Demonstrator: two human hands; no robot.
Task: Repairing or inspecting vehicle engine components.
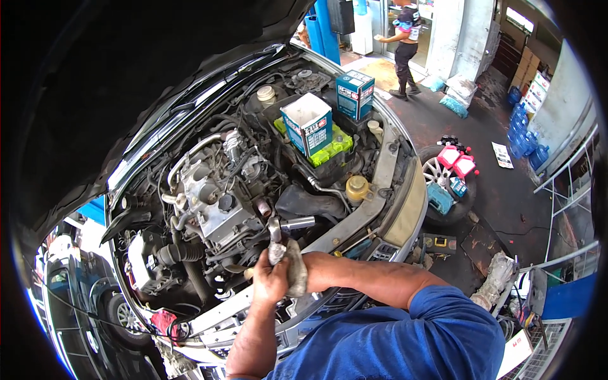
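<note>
My left hand (270, 278) is closed around the handle of a ratchet wrench (275, 233), over the front edge of the engine bay. A long chrome socket (297, 223) points right from the wrench's head. Against the left hand, my right hand (306, 272) is closed on a dirty grey-brown rag (296, 271), which hides most of its fingers. Just beyond the tool lies the engine (218, 212), with its black cap (227, 202) and hoses. A black plastic duct (310, 201) sits behind the socket.
The raised hood (145, 69) hangs overhead at the left. Two teal-and-white boxes (308, 126) (355, 94) stand near the yellow-green battery cover (332, 151). Right of the car, a wheel (437, 172) carries red-and-white bottles (457, 160). A person (407, 47) walks at the back.
</note>
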